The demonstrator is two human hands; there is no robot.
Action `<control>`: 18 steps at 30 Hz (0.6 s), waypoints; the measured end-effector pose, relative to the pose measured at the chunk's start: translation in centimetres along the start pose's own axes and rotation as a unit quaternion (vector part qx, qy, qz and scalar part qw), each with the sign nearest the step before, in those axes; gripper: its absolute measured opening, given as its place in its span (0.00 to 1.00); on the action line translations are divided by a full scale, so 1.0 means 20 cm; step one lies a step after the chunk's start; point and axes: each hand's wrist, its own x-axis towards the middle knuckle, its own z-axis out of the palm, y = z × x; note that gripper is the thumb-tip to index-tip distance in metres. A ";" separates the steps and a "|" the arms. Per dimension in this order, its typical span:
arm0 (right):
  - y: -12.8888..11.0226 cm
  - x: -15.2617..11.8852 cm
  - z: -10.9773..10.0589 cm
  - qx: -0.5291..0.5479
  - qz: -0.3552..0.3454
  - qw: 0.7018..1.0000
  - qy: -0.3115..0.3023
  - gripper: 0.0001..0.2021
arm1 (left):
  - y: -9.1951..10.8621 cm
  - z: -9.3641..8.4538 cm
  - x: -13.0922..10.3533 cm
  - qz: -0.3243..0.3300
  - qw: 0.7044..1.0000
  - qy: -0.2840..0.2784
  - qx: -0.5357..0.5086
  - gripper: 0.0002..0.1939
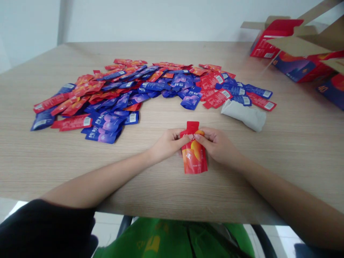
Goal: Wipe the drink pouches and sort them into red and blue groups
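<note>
A red pouch (195, 161) with orange fruit printed on it is held upright near the table's front, its narrow neck pointing away from me. My left hand (172, 143) grips its left edge, thumb on the front face. On the right edge, my right hand (216, 143) pinches it the same way, the two thumb tips close together. The fingers behind the pouch are partly hidden. Beyond the hands, many red and blue pouches (107, 120) lie in a wide curved heap.
A white crumpled bundle (244, 114) lies right of the heap. Open red and blue cardboard boxes (298, 66) stand at the back right of the wooden table (150, 193). Below the front edge, green cloth (166, 238) shows between dark chair arms.
</note>
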 end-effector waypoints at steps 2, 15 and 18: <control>0.00 0.00 0.00 -0.007 -0.009 1.000 0.023 0.12 | 0.00 0.00 -0.01 -0.012 1.000 -0.018 0.012 0.19; 0.00 0.01 0.01 0.093 0.042 0.993 -0.052 0.12 | -0.02 0.03 -0.02 0.008 0.999 0.016 0.043 0.18; 0.01 0.00 0.01 0.024 0.015 1.000 0.012 0.12 | 0.00 0.02 -0.02 0.005 0.998 -0.022 0.055 0.19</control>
